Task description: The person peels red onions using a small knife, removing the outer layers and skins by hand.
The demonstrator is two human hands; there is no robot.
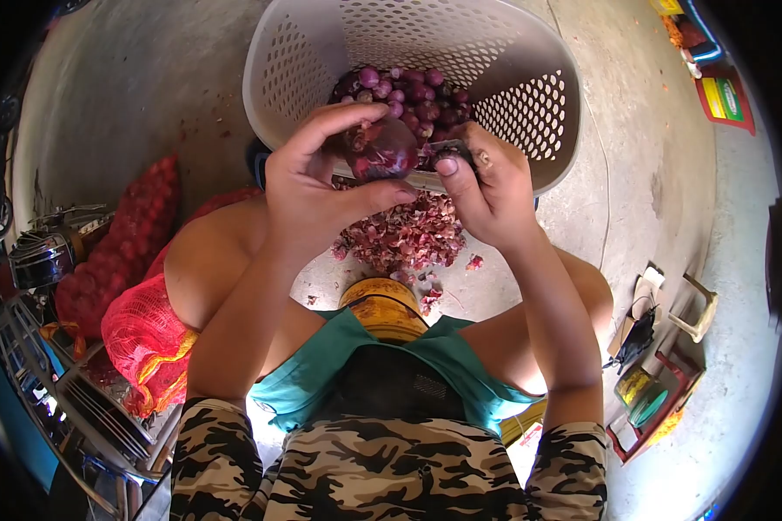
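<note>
A large red onion (pixel 384 151) sits between the thumb and fingers of my left hand (pixel 308 174), raised over the near rim of the basket. Closed around the dark handle of a small knife (pixel 451 149), my right hand (pixel 498 187) is just right of the onion. The knife's short blade points toward the onion; whether it touches cannot be made out. Behind both hands, peeled purple onions (pixel 413 94) lie in the grey perforated plastic basket (pixel 300 74). Dry red onion skins (pixel 408 233) are heaped on the floor below my hands.
Between my legs is a yellow round container (pixel 382 306). Red mesh sacks (pixel 148 326) full of onions lie at left, near a metal rack (pixel 87 408). A red-framed item (pixel 660 404) and a beige stand (pixel 697 308) are on the right floor.
</note>
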